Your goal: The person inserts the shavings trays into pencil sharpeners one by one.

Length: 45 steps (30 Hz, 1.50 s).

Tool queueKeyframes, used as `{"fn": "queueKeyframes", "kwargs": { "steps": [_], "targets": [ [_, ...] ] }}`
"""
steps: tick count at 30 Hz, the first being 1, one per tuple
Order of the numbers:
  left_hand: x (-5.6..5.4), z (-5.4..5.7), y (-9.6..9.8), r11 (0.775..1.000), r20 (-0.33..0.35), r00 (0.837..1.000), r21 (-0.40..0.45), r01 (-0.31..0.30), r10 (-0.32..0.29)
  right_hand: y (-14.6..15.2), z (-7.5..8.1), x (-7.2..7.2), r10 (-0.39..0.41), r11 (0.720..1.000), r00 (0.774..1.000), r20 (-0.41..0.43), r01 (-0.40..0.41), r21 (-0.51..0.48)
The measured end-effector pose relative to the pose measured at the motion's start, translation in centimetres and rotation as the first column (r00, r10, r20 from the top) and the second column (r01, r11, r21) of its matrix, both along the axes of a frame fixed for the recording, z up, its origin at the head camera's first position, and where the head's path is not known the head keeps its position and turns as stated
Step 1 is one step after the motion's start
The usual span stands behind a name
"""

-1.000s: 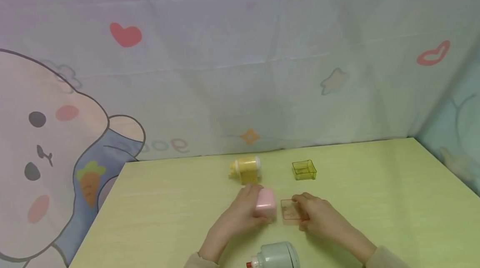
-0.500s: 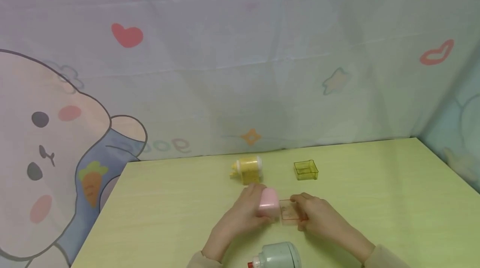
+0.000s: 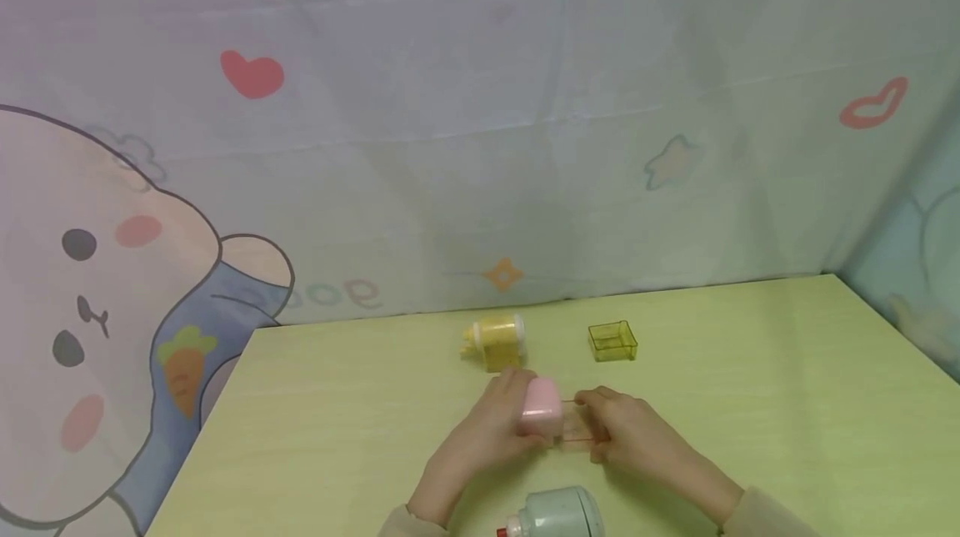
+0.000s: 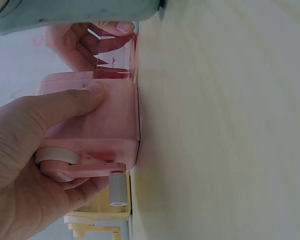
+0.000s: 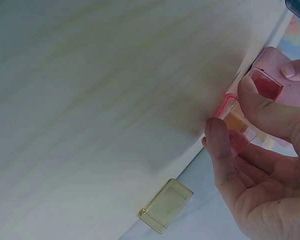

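A pink crank pencil sharpener (image 3: 542, 408) lies on the table, its handle (image 4: 92, 170) toward the left wrist camera. My left hand (image 3: 487, 424) grips its body, the thumb along one side. At its right end, a clear, red-edged shavings drawer (image 3: 576, 427) sits partly inside the sharpener's opening. My right hand (image 3: 633, 434) pinches the drawer's outer end between thumb and fingers. In the right wrist view, the thumb (image 5: 270, 110) and fingers cover part of the drawer.
A yellow pencil sharpener (image 3: 498, 338) lies beyond my left hand. To its right is a separate yellow see-through drawer (image 3: 613, 343). A grey-green sharpener (image 3: 558, 512) with a red tip lies at the near edge of view. A printed cloth (image 3: 450, 145) hangs behind the table.
My right hand has moved slightly left with the drawer, and less of the drawer shows outside the pink sharpener. The sharpener, in my left hand, has shifted a little right.
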<state>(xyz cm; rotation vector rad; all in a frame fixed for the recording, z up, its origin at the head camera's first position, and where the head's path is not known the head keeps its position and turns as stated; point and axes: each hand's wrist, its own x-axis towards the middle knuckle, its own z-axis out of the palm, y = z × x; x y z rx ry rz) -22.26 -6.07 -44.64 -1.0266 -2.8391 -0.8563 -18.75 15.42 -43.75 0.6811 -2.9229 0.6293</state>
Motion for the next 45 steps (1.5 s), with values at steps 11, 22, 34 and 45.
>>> {"fn": "queueKeyframes", "kwargs": {
  "steps": [11,22,34,45],
  "targets": [
    [0.2,0.2,0.3,1.000,0.023,1.000,0.004,-0.006,0.006,-0.2,0.0,0.1,0.008,1.000,1.000,-0.002,-0.008,-0.002],
    [-0.1,0.1,0.4,1.000,0.025,1.000,-0.010,-0.007,0.007,-0.4,0.2,0.1,-0.002,1.000,1.000,-0.003,0.002,0.007],
    [-0.1,-0.2,0.5,1.000,0.000,1.000,-0.017,0.020,-0.020,-0.7,0.0,-0.4,-0.006,1.000,1.000,-0.005,0.006,-0.006],
    [0.0,0.2,0.3,1.000,0.010,1.000,-0.021,0.015,-0.014,-1.3,0.2,-0.8,0.011,1.000,1.000,0.012,-0.011,-0.027]
  ]
}}
